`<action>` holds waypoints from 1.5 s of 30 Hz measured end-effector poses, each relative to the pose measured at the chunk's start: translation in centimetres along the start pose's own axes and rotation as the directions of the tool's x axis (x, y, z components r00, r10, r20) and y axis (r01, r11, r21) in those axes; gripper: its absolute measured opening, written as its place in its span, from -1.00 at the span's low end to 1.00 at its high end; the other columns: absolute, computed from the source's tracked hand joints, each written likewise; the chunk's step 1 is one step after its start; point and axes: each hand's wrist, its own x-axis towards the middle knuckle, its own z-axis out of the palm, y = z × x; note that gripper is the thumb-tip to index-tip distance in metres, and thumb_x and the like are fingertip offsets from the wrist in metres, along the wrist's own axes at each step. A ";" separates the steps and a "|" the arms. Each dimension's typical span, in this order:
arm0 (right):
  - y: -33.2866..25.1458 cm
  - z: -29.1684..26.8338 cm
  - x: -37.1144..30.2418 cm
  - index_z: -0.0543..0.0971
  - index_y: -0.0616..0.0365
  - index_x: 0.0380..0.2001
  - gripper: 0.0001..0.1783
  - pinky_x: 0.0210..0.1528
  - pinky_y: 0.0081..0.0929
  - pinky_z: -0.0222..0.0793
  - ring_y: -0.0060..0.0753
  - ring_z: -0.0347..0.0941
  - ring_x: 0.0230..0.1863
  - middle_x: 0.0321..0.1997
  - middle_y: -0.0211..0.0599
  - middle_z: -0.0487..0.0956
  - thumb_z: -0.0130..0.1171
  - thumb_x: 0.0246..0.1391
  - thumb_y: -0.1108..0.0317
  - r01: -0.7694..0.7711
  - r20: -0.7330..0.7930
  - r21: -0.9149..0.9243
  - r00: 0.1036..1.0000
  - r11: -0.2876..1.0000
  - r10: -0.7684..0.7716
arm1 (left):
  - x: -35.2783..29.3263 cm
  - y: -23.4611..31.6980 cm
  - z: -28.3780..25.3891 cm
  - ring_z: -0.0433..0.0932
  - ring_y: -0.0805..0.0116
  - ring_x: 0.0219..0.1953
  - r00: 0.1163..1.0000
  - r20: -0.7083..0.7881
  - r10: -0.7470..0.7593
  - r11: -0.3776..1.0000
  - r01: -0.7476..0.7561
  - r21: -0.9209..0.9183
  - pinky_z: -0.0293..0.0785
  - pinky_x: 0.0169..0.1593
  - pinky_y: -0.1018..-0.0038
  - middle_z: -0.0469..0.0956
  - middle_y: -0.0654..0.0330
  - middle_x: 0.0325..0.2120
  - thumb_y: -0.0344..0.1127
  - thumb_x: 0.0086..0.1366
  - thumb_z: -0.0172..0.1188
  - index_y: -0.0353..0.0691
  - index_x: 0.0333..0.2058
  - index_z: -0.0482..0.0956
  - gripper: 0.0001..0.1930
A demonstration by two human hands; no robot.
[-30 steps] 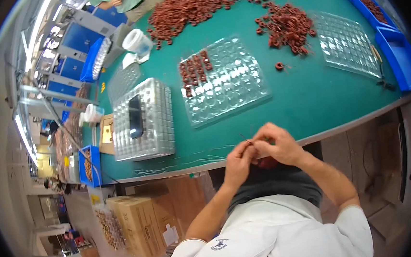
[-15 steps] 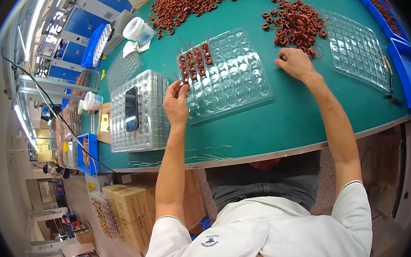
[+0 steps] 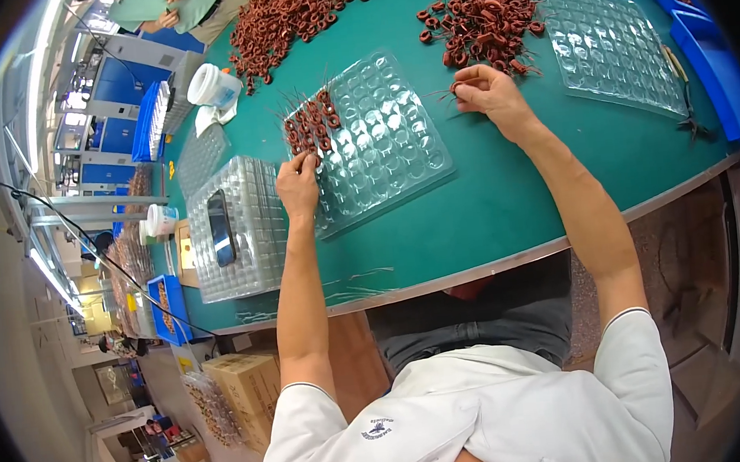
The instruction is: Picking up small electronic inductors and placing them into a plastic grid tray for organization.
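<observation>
A clear plastic tray [image 3: 388,134] with rows of round pockets lies on the green table. Its far left pockets hold several red-brown ring coils [image 3: 316,118] with thin wire leads. My left hand [image 3: 299,187] is closed at the tray's left edge, its fingertips pinching a ring coil at the near end of the filled rows. Over the table to the right of the tray, my right hand [image 3: 499,102] pinches another ring coil [image 3: 456,90], whose wire leads stick out to the left. Just beyond that hand is a small pile of loose ring coils [image 3: 479,18].
A larger heap of coils [image 3: 284,25] spreads at the back. Stacked clear trays [image 3: 253,231] carry a phone [image 3: 221,228] on the left. At right lie another tray [image 3: 608,47], pliers [image 3: 679,76] and blue bins [image 3: 714,74]. A white bucket [image 3: 213,87] stands back left; another person [image 3: 174,7] is beyond.
My right hand has come away from the small pile's near side with a ring coil in its fingers. My left hand remains at the tray's left edge. The whole view has shifted and turned.
</observation>
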 end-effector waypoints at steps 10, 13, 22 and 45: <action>-0.2 -1.0 -0.2 0.52 0.27 -0.08 -0.63 -0.12 -0.55 0.53 -0.51 0.54 -0.25 -0.27 -0.30 0.58 0.31 0.02 0.45 -0.032 0.110 0.004 0.993 0.999 0.031 | -4.3 7.0 0.9 0.51 0.28 -0.44 0.999 -0.021 0.038 0.983 -0.041 -0.178 0.47 -0.29 0.36 0.55 0.11 -0.39 -0.41 0.15 0.28 -0.27 0.11 0.42 -0.48; -0.2 -0.4 -0.2 0.52 0.27 -0.10 -0.65 -0.14 -0.56 0.53 -0.50 0.55 -0.25 -0.26 -0.28 0.58 0.32 0.03 0.44 -0.015 0.097 0.006 0.995 1.000 0.014 | -9.0 11.5 2.1 0.50 0.20 -0.25 0.914 0.097 0.394 0.898 -0.361 -0.250 0.46 -0.16 0.34 0.51 0.09 -0.19 -0.37 0.08 0.38 -0.21 0.04 0.50 -0.50; -0.8 1.7 -0.6 0.52 0.23 -0.14 -0.70 -0.19 -0.53 0.53 -0.49 0.55 -0.22 -0.24 -0.33 0.58 0.32 0.06 0.40 0.087 0.166 0.047 0.982 0.995 -0.094 | -5.3 12.0 6.8 0.44 0.09 -0.05 0.907 -0.007 0.422 0.891 -0.416 -0.183 0.40 0.00 0.30 0.46 0.03 -0.07 -0.36 -0.02 0.44 -0.27 0.05 0.46 -0.39; 1.6 4.0 2.9 0.54 0.27 -0.31 -0.77 -0.33 -0.45 0.47 -0.33 0.55 -0.39 -0.41 -0.21 0.56 0.29 -0.11 0.58 0.504 0.387 -0.622 0.863 0.599 -0.324 | -2.8 11.1 11.0 0.36 0.61 -0.72 0.872 0.489 0.031 0.612 0.370 -0.699 0.24 -0.65 0.63 0.48 0.31 -0.64 -0.27 0.38 0.13 -0.30 -0.36 0.62 -0.77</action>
